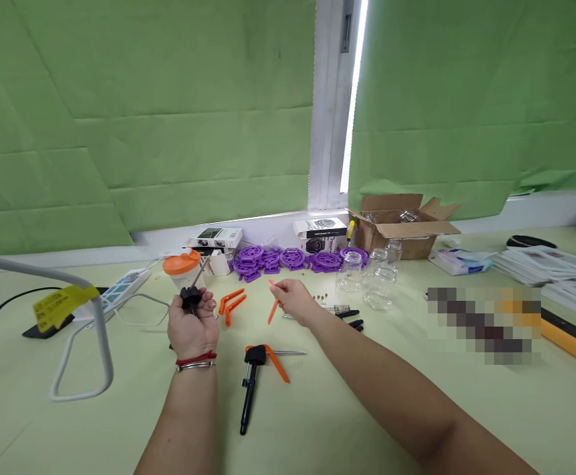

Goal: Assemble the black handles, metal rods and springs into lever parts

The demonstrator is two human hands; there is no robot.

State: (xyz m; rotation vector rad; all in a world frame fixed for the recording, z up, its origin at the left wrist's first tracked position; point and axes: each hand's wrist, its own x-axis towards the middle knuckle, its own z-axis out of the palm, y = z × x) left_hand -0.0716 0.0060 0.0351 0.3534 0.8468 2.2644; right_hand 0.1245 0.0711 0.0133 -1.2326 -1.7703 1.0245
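Observation:
My left hand (pixel 192 328) is closed round a black pump head (pixel 191 297), from which a thin metal rod slants up and to the right. My right hand (pixel 295 300) pinches a bent orange lever (pixel 273 310) above the table. Between my hands lie more orange levers (pixel 232 305). Nearer to me rests an assembled black pump (pixel 251 389) with an orange lever and a metal rod attached. Beyond my right forearm are springs (pixel 336 308) and several black tubes (pixel 350 314), partly hidden by the arm.
Purple wheel-like parts (pixel 293 258) lie along the back. Glass jars (pixel 381 287) stand at the right, before an open cardboard box (pixel 406 229). An orange-lidded cup (pixel 181 265) is behind my left hand. A grey metal frame (pixel 103 349) stands at the left.

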